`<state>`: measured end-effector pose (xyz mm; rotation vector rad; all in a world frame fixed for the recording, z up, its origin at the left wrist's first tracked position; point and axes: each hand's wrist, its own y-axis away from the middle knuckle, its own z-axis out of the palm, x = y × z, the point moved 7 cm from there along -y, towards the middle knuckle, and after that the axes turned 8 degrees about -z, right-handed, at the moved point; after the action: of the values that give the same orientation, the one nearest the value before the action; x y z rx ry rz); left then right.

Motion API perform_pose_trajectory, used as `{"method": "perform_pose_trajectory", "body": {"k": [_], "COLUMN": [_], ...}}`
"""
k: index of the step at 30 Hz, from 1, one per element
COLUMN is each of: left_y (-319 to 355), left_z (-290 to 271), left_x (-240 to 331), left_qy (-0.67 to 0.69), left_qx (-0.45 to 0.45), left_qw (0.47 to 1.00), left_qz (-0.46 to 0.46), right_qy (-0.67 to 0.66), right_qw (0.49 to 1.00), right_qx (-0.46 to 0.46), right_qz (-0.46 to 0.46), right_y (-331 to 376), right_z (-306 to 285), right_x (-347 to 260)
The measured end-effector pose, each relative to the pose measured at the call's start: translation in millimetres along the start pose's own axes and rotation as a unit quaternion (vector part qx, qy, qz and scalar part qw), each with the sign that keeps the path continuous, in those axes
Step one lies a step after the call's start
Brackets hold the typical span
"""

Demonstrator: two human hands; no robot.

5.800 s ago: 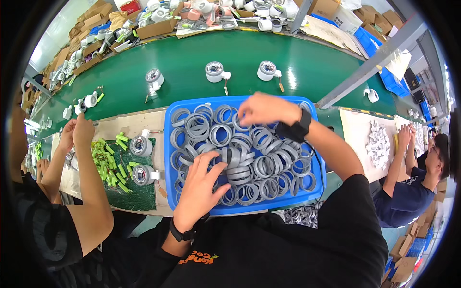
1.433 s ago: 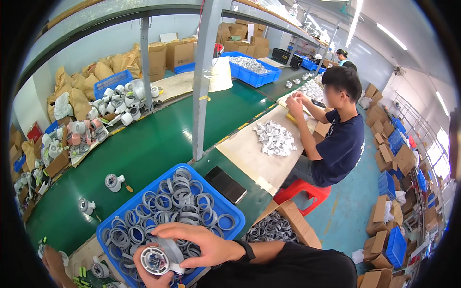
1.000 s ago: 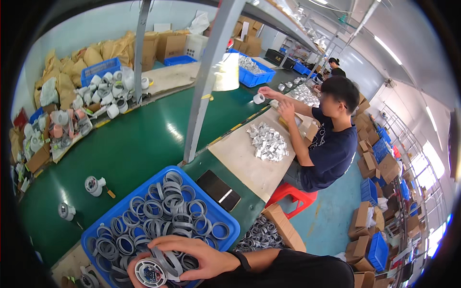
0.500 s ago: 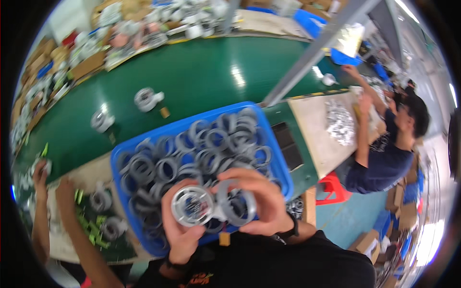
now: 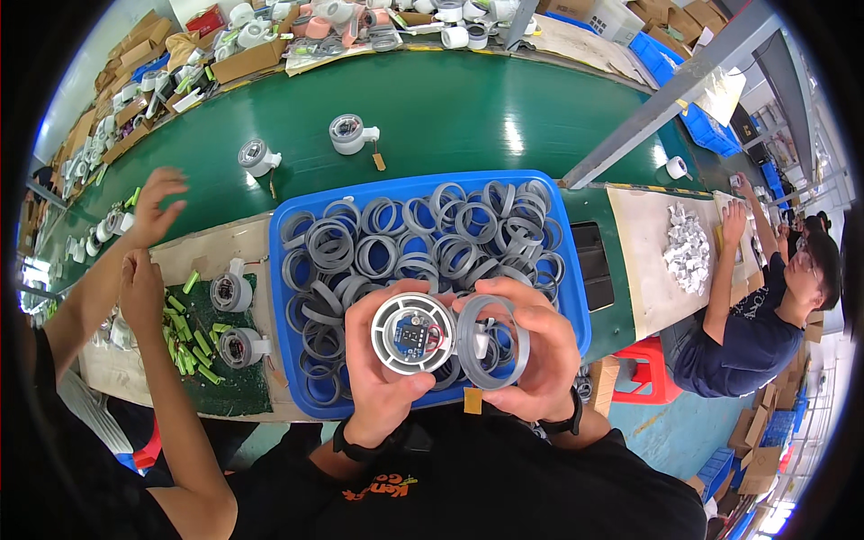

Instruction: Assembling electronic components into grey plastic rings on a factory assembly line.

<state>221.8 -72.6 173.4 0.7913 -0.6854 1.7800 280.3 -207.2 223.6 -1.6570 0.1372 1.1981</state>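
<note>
In my left hand (image 5: pixel 373 387) is a round white plastic housing (image 5: pixel 382 346), its open face up, showing a small circuit board (image 5: pixel 412 336) and red wires. My right hand (image 5: pixel 551 360) grips a grey plastic ring (image 5: pixel 520 355) by its outer edge. The ring stands tilted beside the housing, close to its right side. Part of a white stub shows through the ring, and a yellow tag (image 5: pixel 472 400) hangs below. Beneath both hands sits a blue bin (image 5: pixel 286 355) full of similar grey rings (image 5: pixel 375 256).
Two white housings (image 5: pixel 349 133) with tags stand on the green bench (image 5: pixel 432 108). At left, a co-worker's arms (image 5: pixel 171 387) reach over green battery-like cylinders (image 5: pixel 184 337). Right of the bin are a dark tray (image 5: pixel 591 265), a metal post (image 5: pixel 666 103) and a red stool (image 5: pixel 650 373).
My view has shifted, so the bench and bin sit farther right in it. The housing and ring stay in my hands, side by side. The left co-worker's hand has risen over the bench.
</note>
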Motion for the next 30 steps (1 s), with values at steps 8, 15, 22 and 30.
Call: {"method": "perform_pose_trajectory", "body": {"k": [8, 15, 22, 30], "left_y": [1, 11, 2, -4], "left_z": [-3, 7, 30, 29], "left_x": [7, 20, 22, 24], "left_qy": [-0.039, -0.610, -0.646, -0.640], "left_qx": [0.009, 0.103, -0.071, -0.099], "left_qw": [0.998, 0.758, 0.728, 0.731], "left_qz": [0.057, 0.210, 0.217, 0.213], "right_qy": [0.051, 0.261, -0.025, 0.002], "right_qw": [0.997, 0.948, 0.986, 0.979], "right_qx": [-0.055, -0.173, -0.046, -0.078], "right_qz": [0.005, 0.054, 0.158, 0.187], "right_y": [-11, -6, -12, -6], "right_z": [8, 35, 20, 30], "right_x": [-6, 10, 56, 68]}}
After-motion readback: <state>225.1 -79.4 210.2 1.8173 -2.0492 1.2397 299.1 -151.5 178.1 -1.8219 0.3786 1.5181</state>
